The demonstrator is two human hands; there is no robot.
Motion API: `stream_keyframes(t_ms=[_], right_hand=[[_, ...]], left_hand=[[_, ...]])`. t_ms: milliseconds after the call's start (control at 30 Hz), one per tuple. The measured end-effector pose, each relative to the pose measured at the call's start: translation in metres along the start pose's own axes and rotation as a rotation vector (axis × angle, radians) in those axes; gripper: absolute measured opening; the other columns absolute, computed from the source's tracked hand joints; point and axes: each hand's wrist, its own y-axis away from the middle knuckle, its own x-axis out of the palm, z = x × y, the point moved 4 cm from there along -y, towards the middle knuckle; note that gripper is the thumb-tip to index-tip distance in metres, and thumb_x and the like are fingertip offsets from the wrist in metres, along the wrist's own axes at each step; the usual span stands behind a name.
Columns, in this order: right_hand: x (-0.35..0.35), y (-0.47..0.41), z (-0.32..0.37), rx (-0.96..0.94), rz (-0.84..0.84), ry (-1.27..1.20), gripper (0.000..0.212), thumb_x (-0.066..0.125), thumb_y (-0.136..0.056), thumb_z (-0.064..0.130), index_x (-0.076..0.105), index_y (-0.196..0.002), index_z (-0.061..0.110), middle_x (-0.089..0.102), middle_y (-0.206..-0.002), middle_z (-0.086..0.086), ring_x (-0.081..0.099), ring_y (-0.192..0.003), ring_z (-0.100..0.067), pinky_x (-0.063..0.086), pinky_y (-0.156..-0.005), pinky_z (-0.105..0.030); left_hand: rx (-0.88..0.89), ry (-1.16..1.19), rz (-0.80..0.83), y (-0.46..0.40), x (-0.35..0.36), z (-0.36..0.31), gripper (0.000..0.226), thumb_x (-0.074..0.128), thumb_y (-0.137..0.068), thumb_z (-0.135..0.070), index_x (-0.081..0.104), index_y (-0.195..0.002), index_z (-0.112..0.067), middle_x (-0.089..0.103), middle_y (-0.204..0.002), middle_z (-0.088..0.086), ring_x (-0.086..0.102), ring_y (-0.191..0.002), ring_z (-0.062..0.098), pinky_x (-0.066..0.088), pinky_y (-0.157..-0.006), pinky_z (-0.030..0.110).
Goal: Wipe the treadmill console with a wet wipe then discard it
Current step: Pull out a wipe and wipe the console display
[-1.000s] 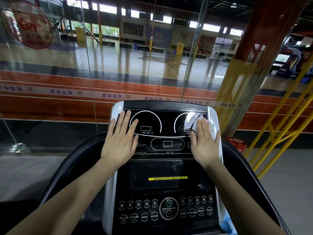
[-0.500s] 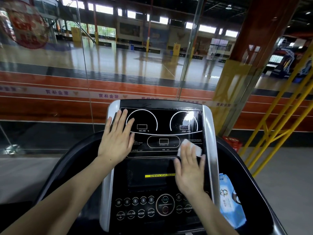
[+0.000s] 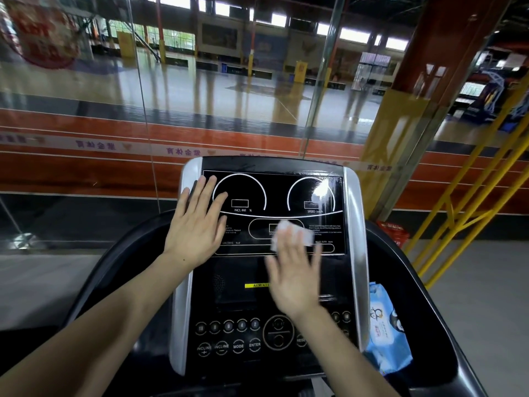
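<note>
The right hand [image 3: 294,277], fingers straight, pressed the wet wipe [image 3: 290,234] mid-console [image 3: 269,293], having slid leftward from the right silver edge; left hand [image 3: 193,224] lay flat, unmoved.

One view only, head-worn, wide-angle. Looks forward and down from above and behind the console [image 3: 269,253], close to it: the panel fills the lower centre, its top edge about mid-frame. Both forearms enter from the bottom corners; left hand [image 3: 194,224] and right hand [image 3: 294,279] sit near centre. Upper half looks through glass [image 3: 229,96] out over a sports hall floor. Straight lines bow toward the edges. Right hand blurred.
</note>
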Motion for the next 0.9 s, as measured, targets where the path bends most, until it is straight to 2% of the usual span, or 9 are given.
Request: stream_keyframes(t_ms=[67,133,267,367,500,600,767,833,900], right_hand=[[0.004,0.000,0.035,-0.165,0.037,0.026,0.066,0.013,-0.110,0.057,0.010,-0.168,0.026,0.008,-0.176,0.007,-0.005,-0.163,-0.016,-0.009,-0.128,-0.059],[-0.001,-0.004,0.024,-0.189,0.043,0.071,0.065,0.011,-0.109,0.058,0.009,-0.168,0.029,0.005,-0.175,0.009,-0.005,-0.162,-0.013,-0.009,-0.128,-0.060],[-0.012,-0.003,-0.061,0.112,-0.012,0.059,0.066,0.003,-0.106,0.059,0.004,-0.167,0.034,0.003,-0.175,0.015,-0.005,-0.161,-0.008,-0.007,-0.128,-0.060],[-0.010,-0.005,-0.056,0.225,-0.026,-0.050,0.067,0.004,-0.105,0.059,-0.002,-0.167,0.033,-0.002,-0.176,0.011,-0.007,-0.162,-0.012,-0.007,-0.128,-0.060],[0.008,0.004,0.052,-0.143,-0.010,-0.018,0.064,0.021,-0.110,0.052,0.017,-0.168,0.025,0.016,-0.175,0.004,0.007,-0.163,-0.021,-0.002,-0.128,-0.063],[0.010,0.008,0.065,-0.294,0.061,0.050,0.062,0.019,-0.111,0.054,0.016,-0.168,0.028,0.010,-0.175,0.009,0.003,-0.163,-0.015,-0.008,-0.127,-0.062],[-0.007,-0.001,-0.034,0.026,0.006,0.062,0.066,0.000,-0.107,0.060,0.003,-0.167,0.034,0.002,-0.175,0.015,-0.003,-0.162,-0.009,-0.004,-0.128,-0.063],[-0.004,-0.002,-0.024,0.069,0.016,0.018,0.068,-0.005,-0.105,0.061,-0.003,-0.167,0.032,-0.005,-0.175,0.013,-0.011,-0.161,-0.010,-0.007,-0.128,-0.061],[0.002,-0.001,0.022,-0.052,0.015,0.030,0.066,0.003,-0.108,0.058,0.000,-0.168,0.029,-0.003,-0.175,0.011,-0.007,-0.162,-0.016,-0.006,-0.128,-0.061]], left_hand=[[0.004,0.008,-0.006,0.000,-0.001,0.000,0.055,0.036,-0.105,-0.037,0.043,-0.153,-0.012,0.018,-0.172,0.016,0.008,-0.161,0.031,0.016,-0.128,0.056],[-0.001,0.014,-0.005,0.002,-0.001,0.001,0.055,0.036,-0.104,-0.036,0.043,-0.153,-0.012,0.018,-0.172,0.015,0.008,-0.162,0.030,0.015,-0.128,0.056],[-0.065,0.038,-0.004,0.014,-0.002,0.006,0.056,0.037,-0.103,-0.036,0.040,-0.153,-0.011,0.017,-0.172,0.016,0.007,-0.161,0.033,0.010,-0.128,0.061],[-0.094,0.041,0.006,0.027,0.000,0.012,0.059,0.037,-0.103,-0.036,0.036,-0.156,-0.009,0.016,-0.172,0.018,0.004,-0.162,0.032,0.011,-0.129,0.059],[-0.112,0.061,0.018,0.035,0.002,0.016,0.063,0.031,-0.103,-0.033,0.030,-0.159,-0.005,0.012,-0.174,0.015,0.000,-0.162,0.028,0.011,-0.130,0.055],[-0.105,0.086,0.029,0.039,0.004,0.019,0.063,0.026,-0.103,-0.026,0.024,-0.162,-0.004,0.006,-0.175,0.012,-0.002,-0.162,0.024,0.012,-0.130,0.053],[-0.097,0.126,0.050,0.053,0.004,0.035,0.065,0.029,-0.101,-0.015,0.018,-0.163,-0.003,0.005,-0.175,0.009,0.002,-0.162,0.021,0.013,-0.131,0.049],[-0.109,0.121,0.064,0.057,0.006,0.036,0.068,0.035,-0.101,-0.011,0.012,-0.165,-0.005,0.001,-0.175,0.008,0.000,-0.162,0.021,0.012,-0.131,0.050],[-0.126,0.099,0.076,0.057,0.008,0.035,0.070,0.033,-0.100,-0.012,0.007,-0.165,-0.006,-0.003,-0.175,0.008,-0.002,-0.162,0.022,0.011,-0.130,0.052]])
